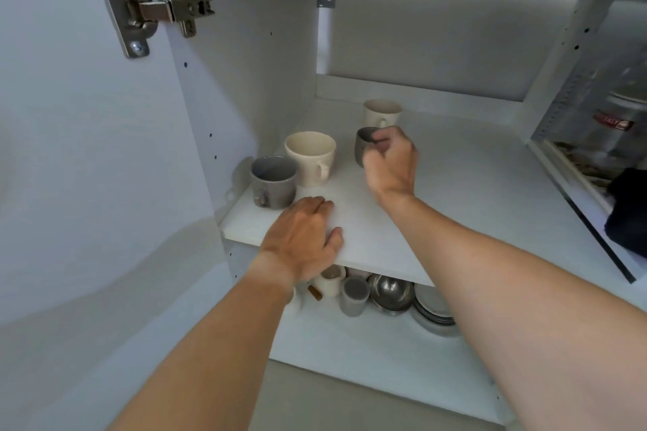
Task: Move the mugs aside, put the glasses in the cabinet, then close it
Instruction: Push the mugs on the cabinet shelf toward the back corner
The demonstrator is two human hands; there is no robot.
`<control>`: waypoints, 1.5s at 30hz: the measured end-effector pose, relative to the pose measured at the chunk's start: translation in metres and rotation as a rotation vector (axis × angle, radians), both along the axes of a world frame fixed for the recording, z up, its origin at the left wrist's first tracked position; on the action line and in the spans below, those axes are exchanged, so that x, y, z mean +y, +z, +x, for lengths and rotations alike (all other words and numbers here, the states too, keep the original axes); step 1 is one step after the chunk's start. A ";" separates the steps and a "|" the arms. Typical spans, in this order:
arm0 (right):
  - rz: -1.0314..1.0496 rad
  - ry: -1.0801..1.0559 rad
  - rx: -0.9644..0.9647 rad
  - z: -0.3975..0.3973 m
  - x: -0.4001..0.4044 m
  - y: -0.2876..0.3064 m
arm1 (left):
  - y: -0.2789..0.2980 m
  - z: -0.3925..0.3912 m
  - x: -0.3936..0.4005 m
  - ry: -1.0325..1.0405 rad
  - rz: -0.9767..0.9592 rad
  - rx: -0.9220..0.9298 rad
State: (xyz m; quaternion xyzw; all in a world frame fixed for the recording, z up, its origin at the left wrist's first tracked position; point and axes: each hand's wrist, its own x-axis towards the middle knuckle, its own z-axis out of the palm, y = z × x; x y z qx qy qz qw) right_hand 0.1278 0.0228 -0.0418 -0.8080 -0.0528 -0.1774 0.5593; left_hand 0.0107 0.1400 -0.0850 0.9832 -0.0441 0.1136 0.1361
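The white cabinet stands open, and several mugs sit on its upper shelf (472, 185). A grey mug (273, 180) stands at the front left with a cream mug (311, 156) just behind it. Another cream mug (381, 113) is farther back. My right hand (390, 161) is closed on a dark grey mug (364, 145) in the middle of the shelf. My left hand (303, 238) lies flat on the shelf's front edge, fingers apart, beside the grey mug and holding nothing. No glasses are in view.
The left door (87, 150) is swung wide open with its hinge (154, 9) at top. On the lower shelf stand a small jug (331, 282), a grey cup (354, 296), steel bowls (390, 292) and plates (432, 310). The right door (588, 136) is open too.
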 end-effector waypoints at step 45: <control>-0.272 0.203 0.297 0.075 0.077 -0.019 | -0.018 0.014 0.024 -0.113 0.080 0.094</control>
